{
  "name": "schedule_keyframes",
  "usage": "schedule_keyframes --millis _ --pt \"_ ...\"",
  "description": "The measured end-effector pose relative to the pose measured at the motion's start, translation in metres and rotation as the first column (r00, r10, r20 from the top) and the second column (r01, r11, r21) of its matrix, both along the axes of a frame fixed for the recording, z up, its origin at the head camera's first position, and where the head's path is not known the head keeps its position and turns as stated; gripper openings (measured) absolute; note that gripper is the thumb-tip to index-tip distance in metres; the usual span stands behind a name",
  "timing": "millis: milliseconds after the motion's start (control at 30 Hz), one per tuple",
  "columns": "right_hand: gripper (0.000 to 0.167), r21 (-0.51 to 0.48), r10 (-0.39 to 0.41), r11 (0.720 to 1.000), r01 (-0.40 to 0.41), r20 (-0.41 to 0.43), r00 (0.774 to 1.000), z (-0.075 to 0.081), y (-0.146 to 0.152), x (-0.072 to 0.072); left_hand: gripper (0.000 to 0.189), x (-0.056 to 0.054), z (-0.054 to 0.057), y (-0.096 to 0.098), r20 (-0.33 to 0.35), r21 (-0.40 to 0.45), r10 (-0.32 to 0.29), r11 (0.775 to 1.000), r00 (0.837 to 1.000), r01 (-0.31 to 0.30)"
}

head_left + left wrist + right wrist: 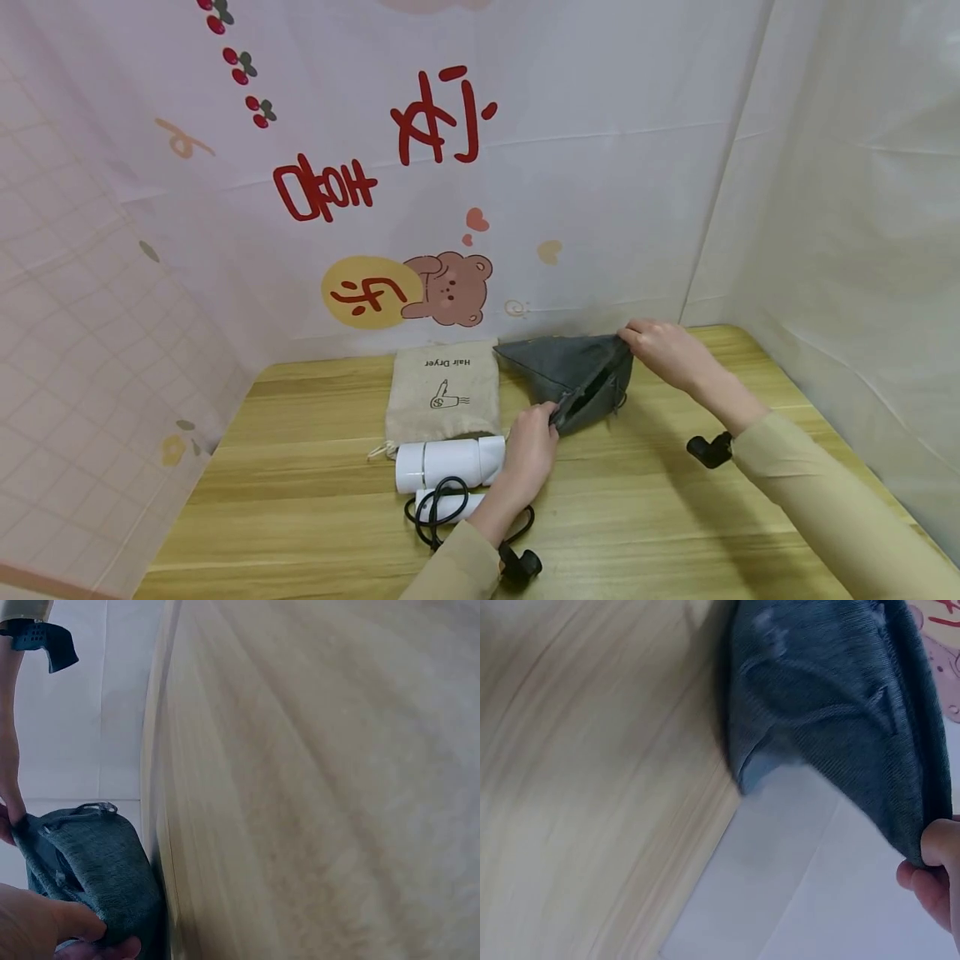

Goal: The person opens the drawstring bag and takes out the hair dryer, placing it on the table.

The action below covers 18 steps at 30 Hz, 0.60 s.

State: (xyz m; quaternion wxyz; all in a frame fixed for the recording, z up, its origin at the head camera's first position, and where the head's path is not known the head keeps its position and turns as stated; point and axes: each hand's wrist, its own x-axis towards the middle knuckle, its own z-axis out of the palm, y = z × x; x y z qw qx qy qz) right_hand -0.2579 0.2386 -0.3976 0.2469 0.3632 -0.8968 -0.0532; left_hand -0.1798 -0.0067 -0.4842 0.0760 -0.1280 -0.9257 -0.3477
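A dark grey cloth drawstring bag (558, 367) is stretched between both hands at the back of the table, its mouth parted. My left hand (531, 446) pinches the near edge of the mouth. Farther right, my right hand (667, 354) pinches the opposite corner, which is lifted in the right wrist view, where the bag (817, 697) shows a loop of cord on its side. In the left wrist view, the bag (112, 862) hangs between the fingers of both hands. Just left of my left hand lies a white hair dryer (450, 462) with a black cord, partly hidden by the forearm.
A beige cloth bag (446, 392) printed "Hair Dryer" lies flat behind the dryer. The wooden table (300, 467) meets a white printed curtain (600, 167) at the back. Black camera mounts (708, 450) sit on both wrists.
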Motion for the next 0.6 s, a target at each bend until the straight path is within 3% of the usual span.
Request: schedule_keyframes --millis 200,467,600 --pt "0.024 -0.094 0.005 0.996 0.001 0.066 0.998 -0.002 -0.006 0.011 0.024 0.006 0.002 -0.003 0.038 0.048 -0.065 0.997 0.997 0.063" --pt "0.026 -0.299 0.098 0.951 -0.079 0.050 0.994 -0.013 -0.018 0.030 0.022 0.011 0.003 -0.006 0.046 0.029 -0.052 0.998 0.998 0.051" --pt "0.027 -0.330 0.077 0.943 -0.045 0.085 0.993 -0.017 -0.021 0.040 0.030 0.014 0.006 -0.011 0.087 0.063 -0.060 0.997 0.994 0.054"
